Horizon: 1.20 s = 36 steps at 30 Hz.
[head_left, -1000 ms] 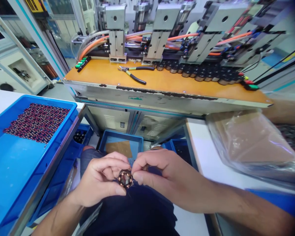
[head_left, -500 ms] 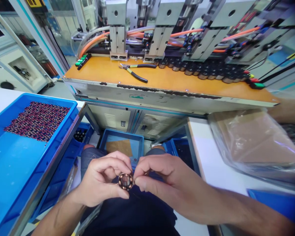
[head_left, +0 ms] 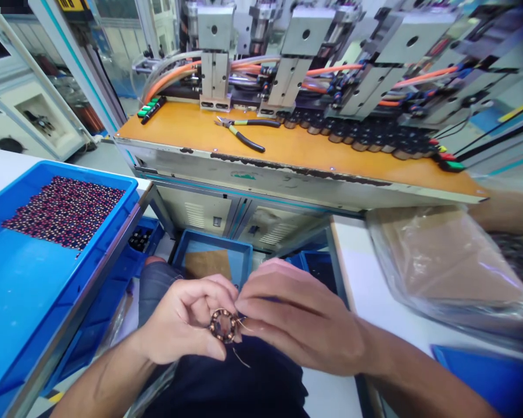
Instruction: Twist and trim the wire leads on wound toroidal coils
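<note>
Wound stator ring (head_left: 222, 325), copper coils around a dark core, sits low centre of the frame, above the person's lap. Left hand (head_left: 187, 319) is clamped on its left edge between thumb and fingers. Right hand (head_left: 296, 319) has its fingertips pinched together at the ring's right edge, on a fine wire lead (head_left: 242, 359). Against half a second ago, that lead now trails free below the ring, suggesting it has been drawn out. Blue tray (head_left: 9, 302) of small parts at left; pliers (head_left: 244, 130) on the orange surface (head_left: 296, 148), upper centre.
</note>
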Tool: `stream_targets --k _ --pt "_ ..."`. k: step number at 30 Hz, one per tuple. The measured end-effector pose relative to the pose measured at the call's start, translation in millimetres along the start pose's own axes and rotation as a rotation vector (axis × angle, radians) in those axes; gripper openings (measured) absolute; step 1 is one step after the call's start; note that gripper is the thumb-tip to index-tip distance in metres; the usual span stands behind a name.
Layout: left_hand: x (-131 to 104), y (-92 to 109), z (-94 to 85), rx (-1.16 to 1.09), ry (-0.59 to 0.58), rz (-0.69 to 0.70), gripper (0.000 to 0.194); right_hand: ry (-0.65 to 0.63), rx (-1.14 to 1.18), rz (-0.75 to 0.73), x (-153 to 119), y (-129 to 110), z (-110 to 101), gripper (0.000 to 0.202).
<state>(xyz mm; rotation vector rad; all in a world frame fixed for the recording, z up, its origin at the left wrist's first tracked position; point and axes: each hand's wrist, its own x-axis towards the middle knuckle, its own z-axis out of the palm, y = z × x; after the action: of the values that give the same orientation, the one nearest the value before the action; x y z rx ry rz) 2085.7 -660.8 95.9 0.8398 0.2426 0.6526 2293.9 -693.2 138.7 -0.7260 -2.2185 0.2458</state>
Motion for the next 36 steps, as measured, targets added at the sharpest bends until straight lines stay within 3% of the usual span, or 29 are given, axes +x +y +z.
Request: stream_targets --k 8,14,24,28,32,36 --pt "-1 -1 -3.1 -0.028 0.011 -0.002 0.032 -0.026 0.062 -0.027 4 3 1 0.008" --pt "1 -2 -5.3 -0.007 0.014 0.015 0.033 0.082 0.011 -0.008 -1 -1 9 0.006" --pt "-1 -8 -6.7 0.326 0.080 0.242 0.044 0.259 0.116 0.154 -10 -11 31 0.007" --pt "-9 -7 -13.3 0.439 0.072 0.115 0.061 0.286 0.079 0.137 -15 -11 37 0.008" --pt "-16 -4 -16.0 0.448 0.026 -0.009 0.030 0.273 0.054 0.137 -16 -11 37 0.008" --pt "-16 -6 -11.9 0.457 0.079 -0.013 0.024 0.289 0.006 0.139 -17 -12 38 0.010"
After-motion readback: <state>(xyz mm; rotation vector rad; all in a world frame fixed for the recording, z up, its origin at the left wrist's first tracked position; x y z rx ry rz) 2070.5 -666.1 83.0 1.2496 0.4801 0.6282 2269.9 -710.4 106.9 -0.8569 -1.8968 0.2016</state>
